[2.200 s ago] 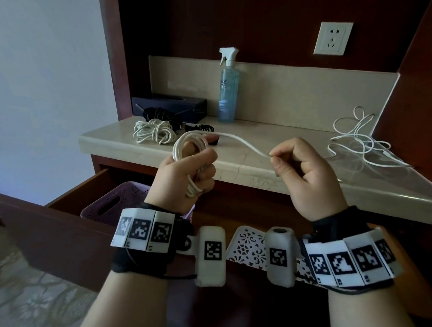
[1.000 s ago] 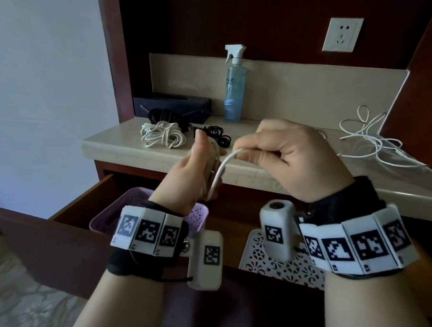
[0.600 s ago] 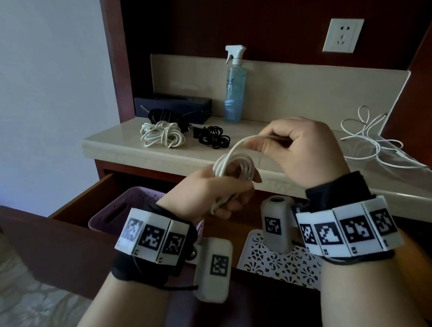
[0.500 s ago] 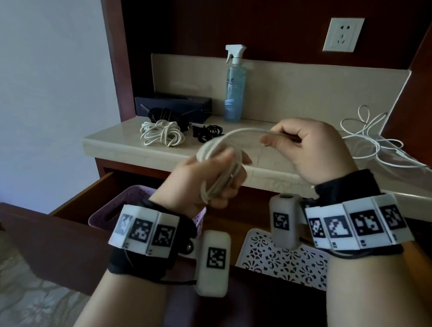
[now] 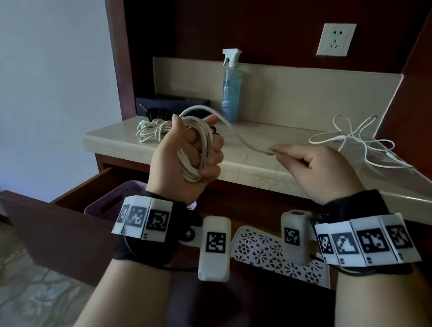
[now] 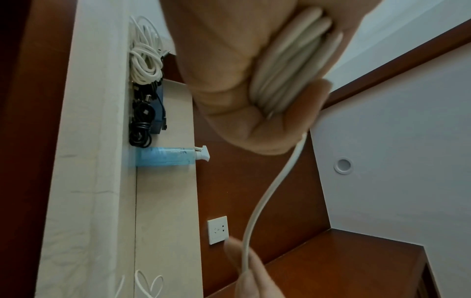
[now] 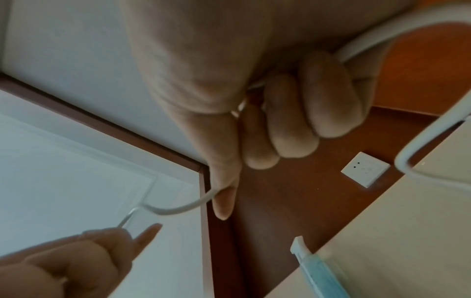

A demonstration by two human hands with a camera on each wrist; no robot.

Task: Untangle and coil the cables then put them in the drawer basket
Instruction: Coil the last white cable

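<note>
Left hand [image 5: 184,155]: I see its grip curled round the white cable [image 5: 203,144] coil.
Right hand [image 5: 321,172]: grip pinching that cable's free end.
Purple basket [image 5: 106,208]: in the open drawer [image 5: 49,224].

Dim, soft daylight fills the head view; the pale wall [image 5: 40,73] at 10 o'clock is brightest, while the wooden back panel [image 5: 264,16] at 12 o'clock sinks into shadow. Straight lines bow toward the edges. Both wrist views are motion-blurred, with near fingers [image 7: 293,113] soft and unfocused
</note>
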